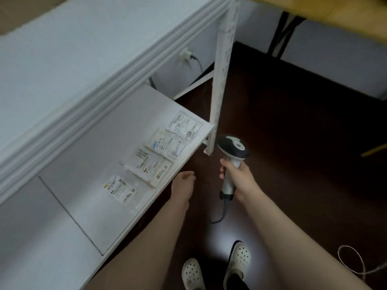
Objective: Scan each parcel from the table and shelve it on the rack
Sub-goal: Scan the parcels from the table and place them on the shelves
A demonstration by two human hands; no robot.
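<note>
Several flat white parcels with printed labels lie in a row along the front edge of the white rack shelf [88, 155]; the nearest parcel [119, 188] is at the left, the farthest parcel [185, 125] by the corner post. My left hand [183, 183] hovers just off the shelf's front edge with fingers curled, holding nothing. My right hand [236, 174] grips the handle of a grey and black barcode scanner [232, 149], its head pointing toward the shelf corner.
The rack's white upright post [222, 68] rises at the shelf's right corner, with an upper shelf [62, 49] above. Dark floor lies to the right. The scanner's cable [222, 214] hangs down. A wooden table edge [335, 15] is at top right.
</note>
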